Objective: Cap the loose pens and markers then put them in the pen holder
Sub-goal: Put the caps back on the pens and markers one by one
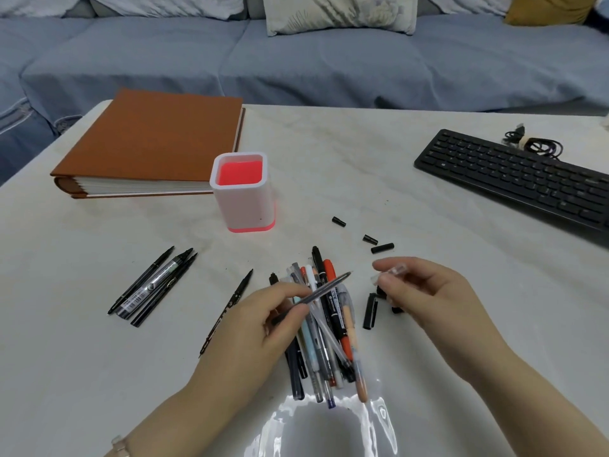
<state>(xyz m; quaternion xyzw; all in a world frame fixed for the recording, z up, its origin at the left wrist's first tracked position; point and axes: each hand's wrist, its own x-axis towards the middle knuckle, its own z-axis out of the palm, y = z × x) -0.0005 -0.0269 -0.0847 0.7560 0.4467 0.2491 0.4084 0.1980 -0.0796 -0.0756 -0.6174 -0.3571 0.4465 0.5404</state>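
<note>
White-and-red pen holder (244, 196), brown album (148, 140), black keyboard (514, 179).

A brown album (148, 143) lies closed at the table's (329, 166) far left; a black keyboard (514, 179) at its far right, coiled cable (540, 145) just behind; beyond the table, a blue sofa (296, 61) with cushions (339, 13).

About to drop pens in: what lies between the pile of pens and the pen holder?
In the head view, nothing: bare table separates the pile of pens from the pen holder. Loose black caps sit off to the right.
</note>
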